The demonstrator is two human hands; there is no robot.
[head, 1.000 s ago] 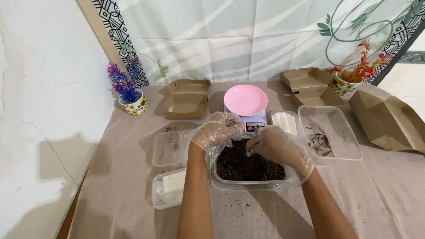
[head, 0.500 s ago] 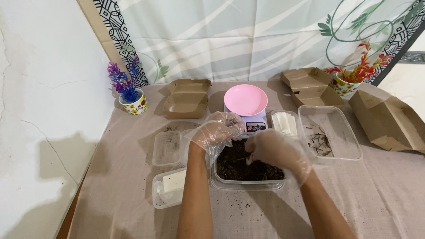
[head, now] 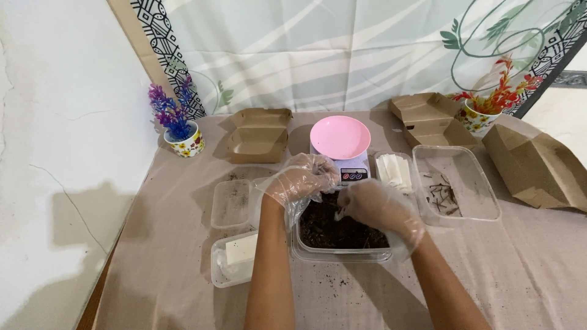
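A clear plastic tub [head: 340, 253] of dark soil sits in front of me. Both my hands wear thin clear gloves and hover over it. My left hand [head: 301, 181] is bunched at the tub's far left corner, fingers curled together. My right hand [head: 375, 204] is over the soil with its fingers pinched near a small pale bit; what it grips is too small to tell. Just beyond them a pink bowl [head: 340, 137] rests on a small white scale [head: 354, 174].
Clear trays lie around: an empty one [head: 231, 203] at left, one with a white block [head: 235, 259], a large one with twigs [head: 456, 184] and a small one with white strips [head: 393, 170]. Brown cardboard boxes [head: 259, 134] and two flower pots [head: 183, 142] stand behind.
My right hand has slid left across the soil toward my left hand, and its fingers have closed into a pinch. The left hand has barely moved.
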